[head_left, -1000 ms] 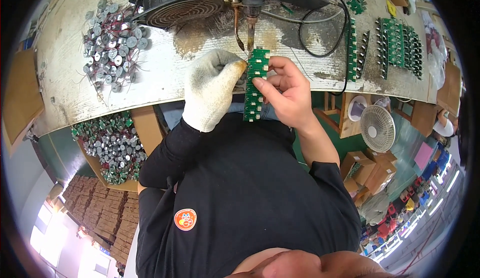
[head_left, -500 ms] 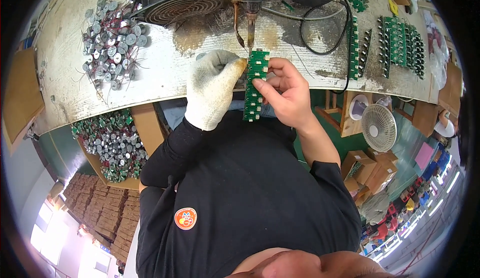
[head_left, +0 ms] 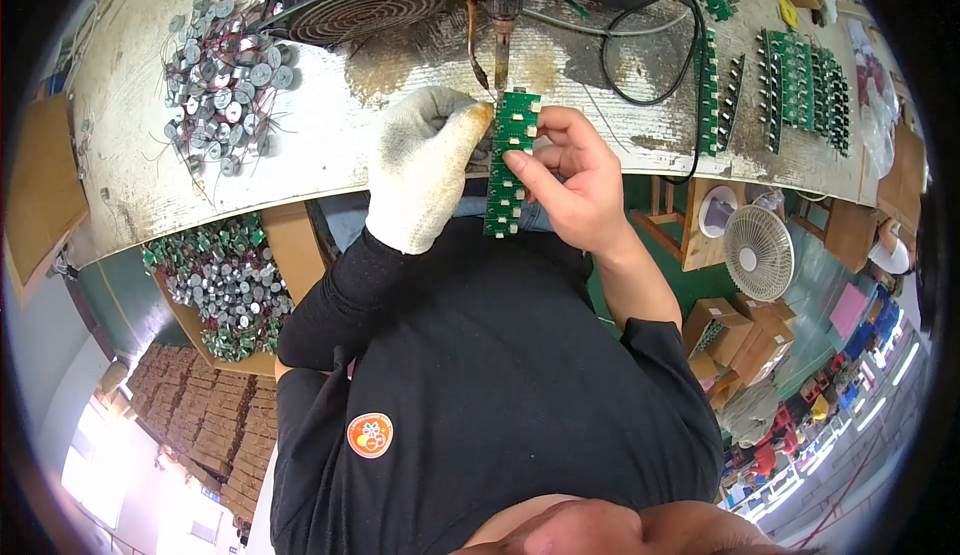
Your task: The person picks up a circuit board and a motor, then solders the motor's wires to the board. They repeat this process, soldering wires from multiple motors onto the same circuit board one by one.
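My right hand [head_left: 578, 177] holds a long green circuit board strip [head_left: 505, 190] upright by its right edge, thumb on its face and fingers behind. White connectors line the strip. My left hand [head_left: 425, 160], in a white glove with a browned fingertip, is closed in a pinch at the strip's upper left edge; what lies between its fingers is hidden. Just above the strip's top end hangs the tip of a mounted soldering iron [head_left: 502, 45]. A thin copper-coloured tube [head_left: 473, 45] comes down beside the iron, ending near my left fingertips.
Small round motors with red wires [head_left: 225, 95] are heaped at the table's left. More board strips [head_left: 800, 90] lie at the right, beside a black cable [head_left: 640, 103]. A black fan [head_left: 365, 17] stands behind. Below the left edge is a box of motors and boards [head_left: 235, 290].
The board strip has shifted slightly up toward the soldering iron, with my right hand. My left hand has moved a little up and left, still pinched at the strip's edge.
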{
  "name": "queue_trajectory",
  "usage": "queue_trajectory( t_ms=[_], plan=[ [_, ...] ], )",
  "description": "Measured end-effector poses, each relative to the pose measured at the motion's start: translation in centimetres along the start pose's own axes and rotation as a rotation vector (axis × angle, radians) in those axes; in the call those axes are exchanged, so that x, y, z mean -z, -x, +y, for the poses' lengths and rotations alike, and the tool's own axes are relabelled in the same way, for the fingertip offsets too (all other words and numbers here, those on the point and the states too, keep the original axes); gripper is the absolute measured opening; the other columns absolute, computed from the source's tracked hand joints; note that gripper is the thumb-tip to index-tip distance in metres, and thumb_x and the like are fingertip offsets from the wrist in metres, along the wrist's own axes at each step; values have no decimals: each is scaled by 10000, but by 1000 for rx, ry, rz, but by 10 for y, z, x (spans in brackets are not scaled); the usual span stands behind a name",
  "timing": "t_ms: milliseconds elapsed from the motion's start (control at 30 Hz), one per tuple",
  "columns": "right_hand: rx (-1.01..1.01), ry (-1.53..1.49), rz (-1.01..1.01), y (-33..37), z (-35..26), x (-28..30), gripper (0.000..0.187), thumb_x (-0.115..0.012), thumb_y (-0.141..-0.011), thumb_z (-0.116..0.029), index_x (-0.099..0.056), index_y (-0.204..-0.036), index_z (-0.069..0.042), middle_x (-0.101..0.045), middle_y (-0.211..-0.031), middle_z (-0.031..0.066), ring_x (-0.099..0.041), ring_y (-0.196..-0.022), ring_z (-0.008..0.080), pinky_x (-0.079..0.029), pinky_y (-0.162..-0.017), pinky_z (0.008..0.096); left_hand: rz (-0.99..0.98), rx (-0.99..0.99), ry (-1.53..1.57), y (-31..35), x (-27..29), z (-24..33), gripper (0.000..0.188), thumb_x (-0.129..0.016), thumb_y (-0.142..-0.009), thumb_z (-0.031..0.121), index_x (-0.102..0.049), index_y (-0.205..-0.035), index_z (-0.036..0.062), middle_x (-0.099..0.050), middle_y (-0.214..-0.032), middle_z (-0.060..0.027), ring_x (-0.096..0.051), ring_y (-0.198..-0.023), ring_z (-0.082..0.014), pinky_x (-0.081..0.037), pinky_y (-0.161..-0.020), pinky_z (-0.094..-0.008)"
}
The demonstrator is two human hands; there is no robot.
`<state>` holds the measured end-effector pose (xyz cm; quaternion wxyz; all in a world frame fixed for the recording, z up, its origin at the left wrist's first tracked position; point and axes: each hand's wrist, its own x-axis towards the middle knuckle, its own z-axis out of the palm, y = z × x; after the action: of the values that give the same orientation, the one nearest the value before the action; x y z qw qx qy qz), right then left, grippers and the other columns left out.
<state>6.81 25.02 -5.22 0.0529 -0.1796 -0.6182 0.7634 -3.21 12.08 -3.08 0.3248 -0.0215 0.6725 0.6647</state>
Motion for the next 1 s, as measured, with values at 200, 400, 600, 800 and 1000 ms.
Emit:
queue_trajectory(
  t_ms=[200,400,600,800,1000],
  plan=[
    [-22,47,-3,2,6,3,281,-644,-850,-15,-504,-1091,23,-633,-831,38,-553,-605,24,-396,-544,176,-11,20,-6,0,0,-3,176,-637,-864,122,-614,-889,-51,-630,-762,-60,-579,-659,-89,-473,-588,-229],
    [-17,65,-8,3,9,3,282,-644,-849,-8,-501,-1089,25,-623,-878,51,-552,-603,28,-391,-536,176,5,22,27,1,0,-5,193,-639,-862,125,-615,-899,-63,-636,-761,-66,-590,-662,-95,-479,-586,-232],
    [-65,-15,-11,3,-1,-2,285,-626,-864,5,-481,-1109,32,-603,-942,79,-573,-653,48,-428,-541,182,22,-24,-39,-3,1,-8,193,-634,-848,125,-647,-846,-67,-646,-723,-63,-575,-638,-82,-451,-566,-231],
    [-54,-16,-17,3,0,0,292,-618,-870,6,-465,-1117,33,-605,-947,87,-581,-653,60,-443,-529,188,-8,-64,-31,-1,-1,-3,199,-638,-835,133,-666,-818,-62,-627,-680,-37,-544,-622,-58,-423,-539,-226],
    [-39,-16,-4,3,-2,1,294,-619,-869,8,-466,-1119,31,-605,-947,83,-577,-636,57,-437,-514,188,-46,-79,-113,0,1,-5,173,-621,-883,145,-629,-912,-25,-645,-795,-50,-588,-690,-89,-468,-623,-230]
  ],
)
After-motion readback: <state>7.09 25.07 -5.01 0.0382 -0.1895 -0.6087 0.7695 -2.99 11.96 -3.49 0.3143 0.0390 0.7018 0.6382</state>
